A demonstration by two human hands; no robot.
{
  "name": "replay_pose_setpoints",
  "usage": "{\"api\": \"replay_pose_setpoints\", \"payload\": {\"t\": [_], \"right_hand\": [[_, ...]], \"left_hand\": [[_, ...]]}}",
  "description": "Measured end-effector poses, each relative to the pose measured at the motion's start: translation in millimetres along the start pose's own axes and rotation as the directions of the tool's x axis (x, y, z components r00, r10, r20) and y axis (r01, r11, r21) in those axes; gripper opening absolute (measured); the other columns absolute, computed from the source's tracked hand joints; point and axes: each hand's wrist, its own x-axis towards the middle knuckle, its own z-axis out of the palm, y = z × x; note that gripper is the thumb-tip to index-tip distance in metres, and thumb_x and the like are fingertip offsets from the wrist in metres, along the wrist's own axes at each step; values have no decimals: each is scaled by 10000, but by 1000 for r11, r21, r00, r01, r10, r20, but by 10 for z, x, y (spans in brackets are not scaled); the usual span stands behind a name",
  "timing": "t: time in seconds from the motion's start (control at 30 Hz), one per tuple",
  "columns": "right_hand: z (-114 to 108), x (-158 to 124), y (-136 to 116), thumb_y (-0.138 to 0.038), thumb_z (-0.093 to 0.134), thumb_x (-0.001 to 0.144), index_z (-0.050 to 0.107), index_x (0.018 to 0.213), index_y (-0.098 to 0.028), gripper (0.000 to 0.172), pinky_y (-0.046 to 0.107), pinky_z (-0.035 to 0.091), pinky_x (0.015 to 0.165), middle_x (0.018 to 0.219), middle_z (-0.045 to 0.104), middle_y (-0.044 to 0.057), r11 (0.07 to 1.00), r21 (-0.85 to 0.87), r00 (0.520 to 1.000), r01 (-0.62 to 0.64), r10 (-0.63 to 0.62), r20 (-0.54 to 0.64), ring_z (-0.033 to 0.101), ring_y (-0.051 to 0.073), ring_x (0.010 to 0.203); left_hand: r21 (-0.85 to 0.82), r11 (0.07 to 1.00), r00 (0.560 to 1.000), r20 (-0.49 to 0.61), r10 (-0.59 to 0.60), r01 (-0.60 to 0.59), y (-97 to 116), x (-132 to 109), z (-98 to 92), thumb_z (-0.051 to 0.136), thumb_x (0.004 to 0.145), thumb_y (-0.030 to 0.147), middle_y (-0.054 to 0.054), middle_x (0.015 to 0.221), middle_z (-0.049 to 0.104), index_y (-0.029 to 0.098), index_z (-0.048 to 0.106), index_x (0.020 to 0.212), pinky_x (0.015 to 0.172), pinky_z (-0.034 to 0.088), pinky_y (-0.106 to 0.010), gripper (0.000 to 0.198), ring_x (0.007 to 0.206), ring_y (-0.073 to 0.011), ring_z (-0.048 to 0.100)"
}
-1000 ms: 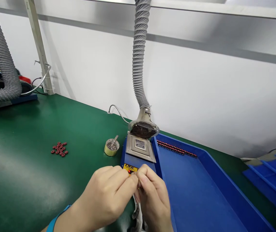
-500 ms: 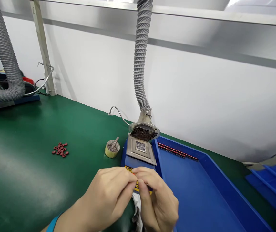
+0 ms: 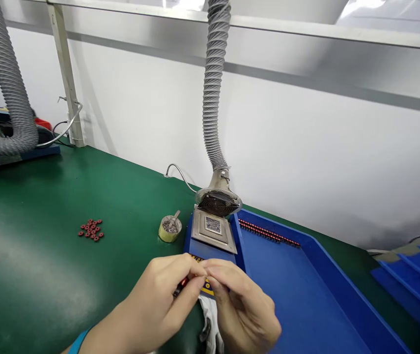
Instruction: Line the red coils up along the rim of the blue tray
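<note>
Red-and-black strip (image 3: 181,286), a short, thin piece too small to make out in detail, sticks out from between our fingers just above the front of the blue solder pot housing (image 3: 197,256). Our left hand (image 3: 158,300), with a teal wristband (image 3: 79,342) at the wrist, is nearly closed, its thumb and fingers pinched on the strip. Our right hand (image 3: 244,305) is curled, with its fingertips (image 3: 210,265) touching those of the left hand just above a yellow label (image 3: 207,286); we cannot tell whether it has hold of anything, because the fingers hide that spot. A white cloth (image 3: 210,317) lies below our hands. Behind them, a square metal plate (image 3: 212,231) sits on the housing, under a round fume hood (image 3: 217,203) on a grey corrugated duct (image 3: 213,83). To the right, a blue plastic tray (image 3: 309,250) holds rows of similar red-and-black strips (image 3: 268,232) along its far wall. On the green bench mat (image 3: 29,255), a small gold-coloured tin (image 3: 169,230) with a metal scoop (image 3: 175,218) stands beside the housing, and a cluster of small red rings (image 3: 91,229) lies farther left.
</note>
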Motion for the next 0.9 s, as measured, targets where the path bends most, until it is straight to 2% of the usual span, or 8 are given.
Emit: {"api": "replay_pose_setpoints", "payload": {"t": [0.1, 0.17, 0.23, 0.33, 0.43, 0.63, 0.83, 0.9], "right_hand": [[35, -11, -18, -138, 473, 869, 564, 754, -186, 154, 244, 451, 585, 676, 591, 11, 955, 122, 963, -269, 265, 49, 552, 120, 629], [52, 0, -33, -234, 394, 917, 465, 646, -189, 284, 225, 389, 487, 494, 451, -37, 763, 416, 867, -495, 467, 174, 422, 89, 450], [49, 21, -38, -272, 354, 930, 422, 606, -194, 341, 230, 383, 480, 420, 363, -62, 595, 612, 838, -521, 494, 232, 365, 83, 388], [10, 48, -31, -242, 452, 899, 560, 690, -190, 242, 242, 439, 580, 563, 524, -14, 755, 518, 907, -402, 408, 109, 529, 110, 560], [-13, 56, -23, -142, 573, 820, 638, 893, -232, 132, 280, 480, 676, 786, 632, 22, 910, 300, 958, -286, 277, 75, 601, 156, 765], [58, 29, -41, -74, 542, 823, 619, 878, -235, 187, 310, 487, 660, 733, 628, 6, 962, 237, 991, -134, 136, 11, 602, 152, 695], [5, 35, -83, -163, 460, 893, 549, 787, -206, 146, 248, 442, 599, 636, 541, -20, 922, 329, 923, -204, 293, -251, 552, 118, 622], [-5, 48, -68, -168, 501, 875, 569, 782, -200, 119, 241, 444, 614, 644, 558, -16, 902, 371, 916, -220, 322, -241, 555, 114, 630]], "left_hand": [[308, 923, 968, -27, 250, -230, -35, 9, 55, 394, 877, 63, 2, 598, 517, 139, 530, 783, 493, 318, -235, 182, 518, -111, 405], [381, 881, 949, -28, 315, -281, -43, 15, 74, 399, 860, 42, 0, 567, 500, 138, 529, 757, 481, 295, -251, 192, 502, -121, 383], [280, 932, 965, -57, 255, -230, -32, 22, 67, 406, 866, 46, 11, 586, 504, 145, 517, 766, 492, 314, -232, 179, 514, -106, 401], [1, 1000, 999, -37, 20, -19, 5, 31, 23, 415, 895, 99, 36, 651, 522, 168, 510, 795, 530, 348, -174, 154, 557, -70, 445], [-149, 974, 985, 44, -166, 171, 36, 32, -24, 438, 908, 180, 50, 666, 521, 188, 509, 762, 569, 369, -155, 162, 592, -64, 464], [-225, 938, 963, 116, -243, 263, 40, 20, -46, 438, 911, 250, 47, 679, 535, 194, 519, 750, 586, 376, -162, 188, 623, -75, 470], [-231, 929, 956, 128, -265, 288, 33, 27, -59, 432, 903, 213, 43, 655, 507, 186, 493, 718, 569, 347, -183, 197, 597, -80, 431], [-292, 900, 946, 116, -301, 322, 8, 37, -61, 434, 907, 236, 36, 674, 495, 188, 502, 740, 581, 352, -188, 187, 621, -86, 429]]}}
